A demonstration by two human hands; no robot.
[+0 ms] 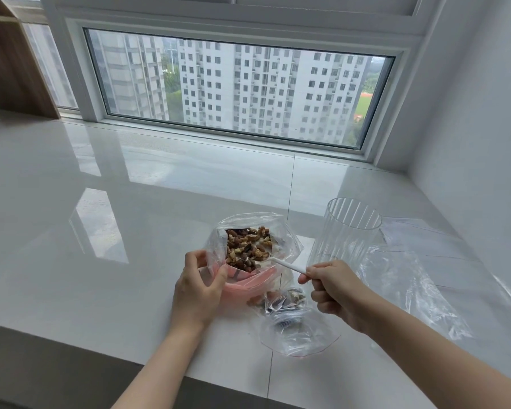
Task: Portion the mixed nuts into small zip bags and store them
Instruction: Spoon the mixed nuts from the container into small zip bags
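Observation:
A large clear bag [281,231] with a red zip strip stands open on the white counter [101,202], holding mixed nuts [248,249]. My left hand [198,287] grips the bag's near left rim. My right hand [334,287] pinches the handle of a white spoon [289,265], whose tip reaches into the bag beside the nuts. A small zip bag [292,329] with a few nuts inside lies flat in front of the large bag, between my hands.
A tall ribbed clear plastic cup [348,231] stands just right of the large bag. More clear zip bags [410,278] lie flat at the right. A window [236,90] runs along the back, a wall [469,113] at right. The counter's front edge is near my forearms.

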